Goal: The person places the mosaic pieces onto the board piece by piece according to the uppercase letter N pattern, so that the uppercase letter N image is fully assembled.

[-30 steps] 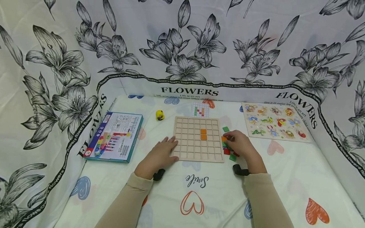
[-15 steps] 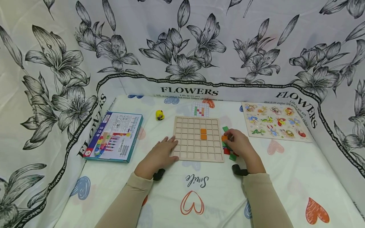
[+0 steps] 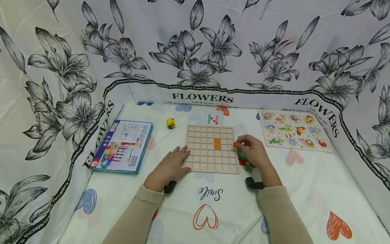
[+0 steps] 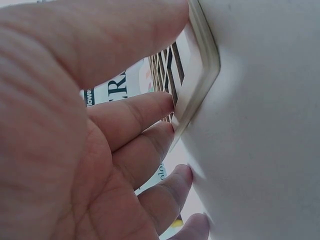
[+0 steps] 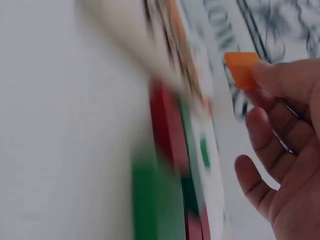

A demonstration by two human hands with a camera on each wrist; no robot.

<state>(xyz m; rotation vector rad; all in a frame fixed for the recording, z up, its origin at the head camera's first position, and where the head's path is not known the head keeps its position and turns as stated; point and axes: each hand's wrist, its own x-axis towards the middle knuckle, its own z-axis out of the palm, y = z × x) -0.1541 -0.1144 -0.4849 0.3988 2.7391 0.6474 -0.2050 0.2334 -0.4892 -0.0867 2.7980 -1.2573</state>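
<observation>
A square wooden grid board [image 3: 202,159] lies in the middle of the table, with two orange tiles [image 3: 217,143] set one behind the other in its cells. My left hand [image 3: 170,164] rests at the board's left edge, fingers extended, fingertips touching its rim in the left wrist view. Between thumb and fingers, my right hand [image 3: 254,150] pinches an orange square tile [image 5: 242,70] close over the board's right edge. Beneath and beside that hand lie loose red tiles [image 3: 242,162] and green tiles [image 3: 248,168], partly hidden by it.
Behind the board lies a small pattern card [image 3: 214,117] with coloured squares. A yellow duck toy [image 3: 171,123] stands at the back left, near a flat toy box [image 3: 125,145]. An insect picture board [image 3: 294,130] lies at the back right.
My right hand has lifted an orange tile from the loose pile and moved slightly left and away from me, to the board's right edge. The left hand stays put.
</observation>
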